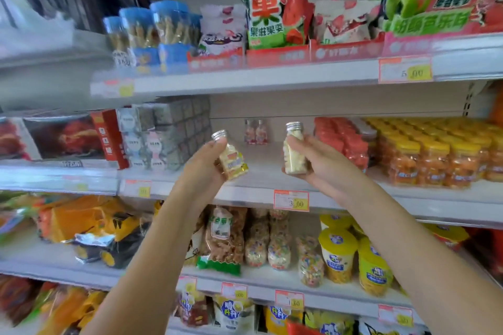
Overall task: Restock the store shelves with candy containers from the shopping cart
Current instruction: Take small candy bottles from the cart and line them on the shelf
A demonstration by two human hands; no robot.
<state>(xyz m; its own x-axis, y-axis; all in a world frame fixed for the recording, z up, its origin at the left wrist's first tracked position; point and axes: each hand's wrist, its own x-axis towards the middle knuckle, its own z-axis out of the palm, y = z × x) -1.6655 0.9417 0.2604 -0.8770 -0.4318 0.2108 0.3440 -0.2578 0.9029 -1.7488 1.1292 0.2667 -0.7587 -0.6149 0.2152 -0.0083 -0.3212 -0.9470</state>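
Though far back, bottles (255, 132) near jars (343, 141)

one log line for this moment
left hand: grips tilted bottle | right hand: grips upright bottle | shelf: two bottles at back | placed: not yet

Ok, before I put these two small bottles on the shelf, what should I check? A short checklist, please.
1. Left hand grips the tilted candy bottle: ok.
2. Right hand grips the upright candy bottle: ok.
3. Silver caps on both bottles: ok.
4. Free space on the middle shelf ahead: ok.
5. Same product as the two small bottles at the back: cannot tell, blurred.
6. Price tag fits: cannot tell.
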